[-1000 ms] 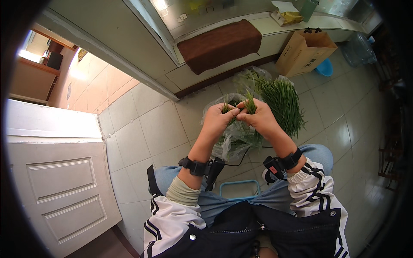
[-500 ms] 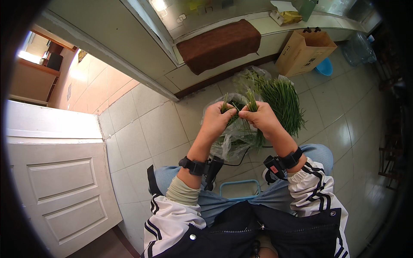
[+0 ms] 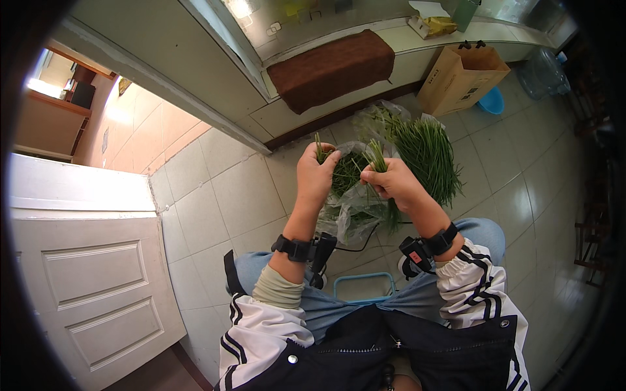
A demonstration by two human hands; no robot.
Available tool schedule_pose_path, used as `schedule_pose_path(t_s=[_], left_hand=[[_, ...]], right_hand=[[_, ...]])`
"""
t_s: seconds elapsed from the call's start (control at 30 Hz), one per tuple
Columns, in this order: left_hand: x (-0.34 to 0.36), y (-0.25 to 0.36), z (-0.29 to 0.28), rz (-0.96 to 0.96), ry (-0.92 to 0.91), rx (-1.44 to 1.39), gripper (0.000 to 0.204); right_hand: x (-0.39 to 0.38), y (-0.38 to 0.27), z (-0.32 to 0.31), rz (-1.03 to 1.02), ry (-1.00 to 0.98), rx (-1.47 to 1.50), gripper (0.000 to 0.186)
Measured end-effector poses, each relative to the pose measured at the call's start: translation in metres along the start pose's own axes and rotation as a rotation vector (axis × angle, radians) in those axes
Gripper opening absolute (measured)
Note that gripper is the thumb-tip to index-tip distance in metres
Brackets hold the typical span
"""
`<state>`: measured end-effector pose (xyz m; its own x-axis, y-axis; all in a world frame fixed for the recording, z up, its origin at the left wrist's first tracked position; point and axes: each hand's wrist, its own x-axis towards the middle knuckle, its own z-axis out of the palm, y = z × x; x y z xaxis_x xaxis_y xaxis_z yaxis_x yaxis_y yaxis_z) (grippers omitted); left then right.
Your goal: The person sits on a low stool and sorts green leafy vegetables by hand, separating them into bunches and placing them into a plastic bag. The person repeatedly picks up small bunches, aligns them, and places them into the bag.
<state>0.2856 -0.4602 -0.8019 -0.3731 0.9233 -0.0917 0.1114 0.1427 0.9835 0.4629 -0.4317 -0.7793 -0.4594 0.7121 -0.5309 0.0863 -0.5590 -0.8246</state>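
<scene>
My left hand [image 3: 316, 171] is closed on a few thin green stalks [image 3: 319, 143], their tips poking up past the fingers. My right hand [image 3: 386, 179] grips a small bunch of green chive-like stalks [image 3: 377, 155], upright between thumb and fingers. The two hands are apart, over a clear plastic bag [image 3: 355, 212] with loose greens [image 3: 348, 173] inside. A thick pile of long green stalks [image 3: 427, 159] lies just right of it on the tiled floor [image 3: 235, 189], beside more bagged greens [image 3: 375, 120].
A blue stool frame [image 3: 363, 282] is between my legs. A white door [image 3: 98, 274] stands at left, near an opening. Along the back ledge are a brown cloth [image 3: 331, 70], a box [image 3: 430, 25], a paper bag [image 3: 460, 81], a blue basin [image 3: 490, 101] and a water jug [image 3: 542, 75].
My left hand has moved left and up, away from my right hand, with stalks in its fingers. My right hand has shifted slightly and still holds its bunch.
</scene>
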Motion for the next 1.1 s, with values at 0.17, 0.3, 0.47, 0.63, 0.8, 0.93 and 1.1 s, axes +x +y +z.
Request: schedule_pose_path(t_s=[0.17, 0.3, 0.47, 0.63, 0.8, 0.93, 1.1], left_hand=[[-0.005, 0.008, 0.008, -0.101, -0.166, -0.142, 0.014], [-0.006, 0.014, 0.009, -0.145, -0.266, -0.147, 0.013], [-0.006, 0.013, 0.009, -0.167, -0.264, -0.148, 0.012], [-0.004, 0.013, 0.006, -0.170, -0.304, -0.213, 0.012], [-0.004, 0.014, 0.004, -0.184, -0.306, -0.205, 0.010], [-0.001, 0.014, 0.001, -0.150, -0.308, -0.158, 0.009], [0.004, 0.016, -0.008, -0.119, -0.173, -0.113, 0.010]], right_hand=[[0.003, 0.002, 0.001, -0.032, 0.003, 0.046, 0.011], [0.006, 0.002, -0.001, -0.021, -0.048, 0.026, 0.010], [0.006, 0.002, 0.003, -0.147, -0.041, 0.019, 0.011], [0.006, -0.001, 0.001, -0.110, -0.042, 0.069, 0.011], [0.005, -0.003, -0.001, -0.065, -0.046, 0.118, 0.009], [0.004, -0.005, -0.002, -0.050, -0.044, 0.135, 0.008], [0.001, -0.006, -0.004, -0.056, -0.046, 0.126, 0.009]])
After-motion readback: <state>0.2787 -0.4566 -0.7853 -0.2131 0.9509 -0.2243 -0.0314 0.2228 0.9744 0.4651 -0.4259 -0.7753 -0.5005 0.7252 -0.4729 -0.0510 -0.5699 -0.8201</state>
